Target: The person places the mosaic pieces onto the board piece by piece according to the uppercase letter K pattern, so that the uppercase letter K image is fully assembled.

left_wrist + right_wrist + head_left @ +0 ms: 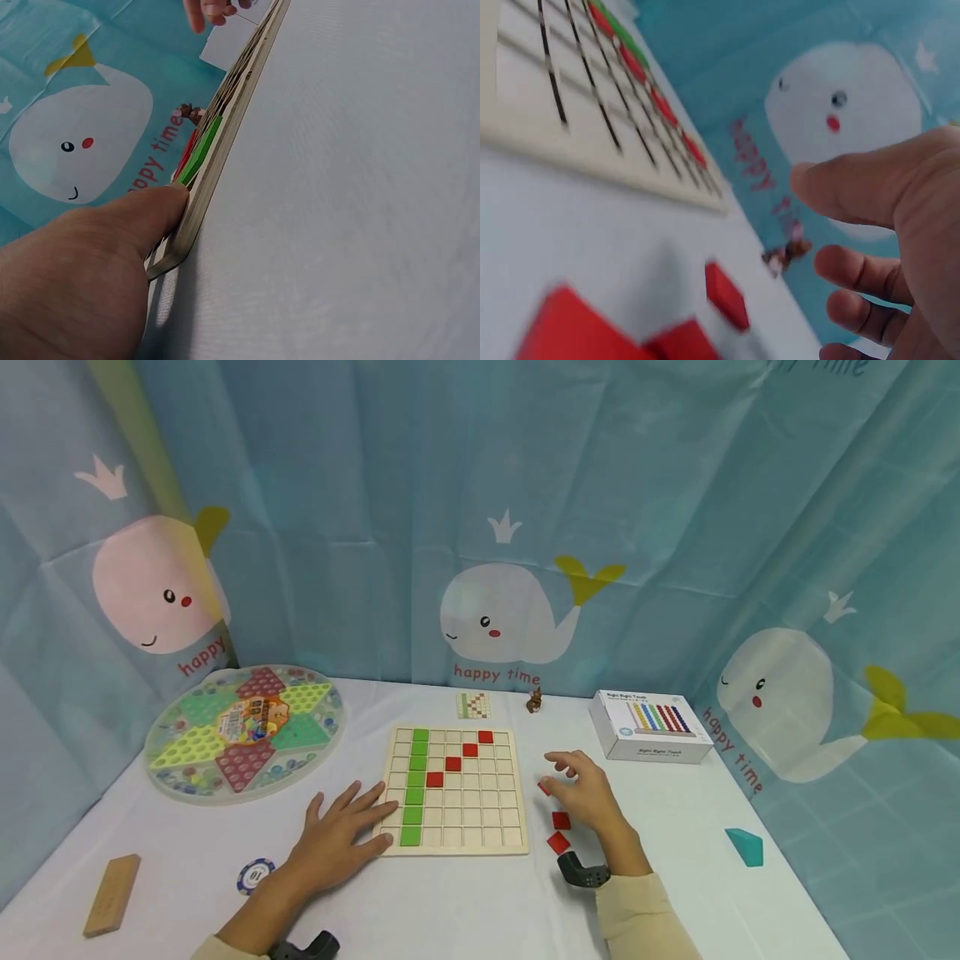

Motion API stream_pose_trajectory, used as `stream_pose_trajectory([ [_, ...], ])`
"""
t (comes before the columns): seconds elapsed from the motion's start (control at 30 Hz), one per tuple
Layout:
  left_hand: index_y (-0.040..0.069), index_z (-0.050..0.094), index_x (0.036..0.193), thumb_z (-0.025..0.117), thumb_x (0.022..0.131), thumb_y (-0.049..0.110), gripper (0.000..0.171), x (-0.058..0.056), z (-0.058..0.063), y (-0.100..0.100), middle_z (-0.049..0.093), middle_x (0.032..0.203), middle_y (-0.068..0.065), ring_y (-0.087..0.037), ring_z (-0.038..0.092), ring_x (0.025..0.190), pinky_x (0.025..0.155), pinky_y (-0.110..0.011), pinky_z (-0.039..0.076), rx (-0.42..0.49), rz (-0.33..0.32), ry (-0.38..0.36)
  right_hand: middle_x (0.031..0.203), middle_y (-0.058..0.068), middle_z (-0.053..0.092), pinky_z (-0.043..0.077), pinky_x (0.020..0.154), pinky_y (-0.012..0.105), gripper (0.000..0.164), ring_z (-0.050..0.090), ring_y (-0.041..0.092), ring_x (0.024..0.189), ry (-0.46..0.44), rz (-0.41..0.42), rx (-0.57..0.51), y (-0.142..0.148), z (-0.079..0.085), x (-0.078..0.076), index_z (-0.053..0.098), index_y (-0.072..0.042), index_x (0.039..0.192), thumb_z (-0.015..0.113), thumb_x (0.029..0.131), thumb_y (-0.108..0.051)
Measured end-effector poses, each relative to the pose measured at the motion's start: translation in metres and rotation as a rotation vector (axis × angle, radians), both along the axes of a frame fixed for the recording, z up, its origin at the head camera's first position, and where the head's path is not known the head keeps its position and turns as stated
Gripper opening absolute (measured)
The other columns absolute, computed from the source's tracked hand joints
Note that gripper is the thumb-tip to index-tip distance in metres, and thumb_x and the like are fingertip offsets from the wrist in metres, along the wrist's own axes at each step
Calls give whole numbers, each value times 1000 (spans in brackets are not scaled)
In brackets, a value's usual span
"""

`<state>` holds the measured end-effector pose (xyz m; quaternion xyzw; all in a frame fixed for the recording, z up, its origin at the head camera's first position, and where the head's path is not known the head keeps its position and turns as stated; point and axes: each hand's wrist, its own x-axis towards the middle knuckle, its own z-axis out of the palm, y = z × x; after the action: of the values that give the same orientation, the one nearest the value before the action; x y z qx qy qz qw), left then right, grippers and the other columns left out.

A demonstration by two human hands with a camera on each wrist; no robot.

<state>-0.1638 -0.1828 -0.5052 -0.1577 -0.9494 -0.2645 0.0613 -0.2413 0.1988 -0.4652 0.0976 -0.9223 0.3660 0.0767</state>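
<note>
A wooden grid board (pixel 461 852) lies in the middle of the table. A column of green tiles (pixel 414 778) fills one line of its cells, and several red tiles (pixel 453 764) climb diagonally to the upper right. My left hand (pixel 333 843) rests with spread fingers on the board's left edge; in the left wrist view its thumb (pixel 161 210) presses the corner beside a green tile. Right of the board, my right hand (pixel 588 793) hovers with bent, parted fingers and nothing between them. Three loose red tiles (pixel 561 820) lie beneath and beside it, one partly hidden by the hand.
A pattern card (pixel 473 706) and a small brown figurine (pixel 533 701) sit behind the board. A round Chinese checkers board (pixel 168 781) is at the back left, a white box (pixel 652 747) back right. A wooden block (pixel 112 895), poker chip (pixel 256 876) and teal piece (pixel 746 847) lie around.
</note>
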Motion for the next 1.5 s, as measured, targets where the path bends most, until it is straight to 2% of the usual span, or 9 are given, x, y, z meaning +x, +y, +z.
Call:
stream_pose_trajectory([
  [0.1,23,64,130,66,88,49,49,0,1,-1,44,147,-2,-38,27,138,103,-69,1,-5,4,11,100,6,61,46,72,39,39,51,24,92,-46,-26,3,6,-8,-5,68,-12,120,76,82,-18],
  [0.33,23,65,129,67,87,48,49,3,-1,-2,45,146,-3,-40,28,137,102,-70,3,-2,8,13,103,3,60,50,81,45,36,54,26,99,-163,-64,81,5,-21,-8,70,-12,115,78,81,-22],
  [0.53,22,65,129,68,87,46,49,2,-1,-3,44,147,-4,-39,27,138,102,-70,2,-10,11,3,101,4,58,48,84,44,26,52,26,98,-139,-65,130,1,-22,-7,73,-9,104,78,81,-18],
  [0.7,23,65,129,68,87,46,48,1,1,-3,45,146,-4,-39,27,138,103,-70,2,-7,10,11,101,2,56,46,86,43,22,50,23,97,-131,-47,179,2,-22,-7,69,-10,106,74,85,-12],
  [0.83,23,64,129,67,87,47,48,1,1,-3,44,147,-3,-39,27,138,103,-70,2,-8,10,12,101,2,57,46,83,40,23,51,21,92,-97,-10,180,4,-21,-7,66,-9,110,71,87,-10],
  [1.1,23,64,130,65,88,48,48,-2,0,-4,44,147,-3,-40,27,138,103,-70,2,-5,1,17,100,-2,61,49,76,36,26,52,19,88,-17,-26,90,5,-7,-4,67,-12,115,70,89,-11],
  [1.33,22,64,129,66,88,46,48,-1,0,-4,44,147,-4,-40,27,138,103,-70,1,-1,-6,8,100,0,65,49,75,38,30,54,20,86,179,74,48,-2,14,6,69,-4,116,73,87,-9],
  [1.5,22,64,130,65,89,47,48,-2,0,-1,44,147,-4,-40,27,138,103,-70,1,-4,-7,4,102,0,66,51,77,45,28,58,25,88,314,151,-3,-10,34,15,70,-6,112,75,84,-8],
])
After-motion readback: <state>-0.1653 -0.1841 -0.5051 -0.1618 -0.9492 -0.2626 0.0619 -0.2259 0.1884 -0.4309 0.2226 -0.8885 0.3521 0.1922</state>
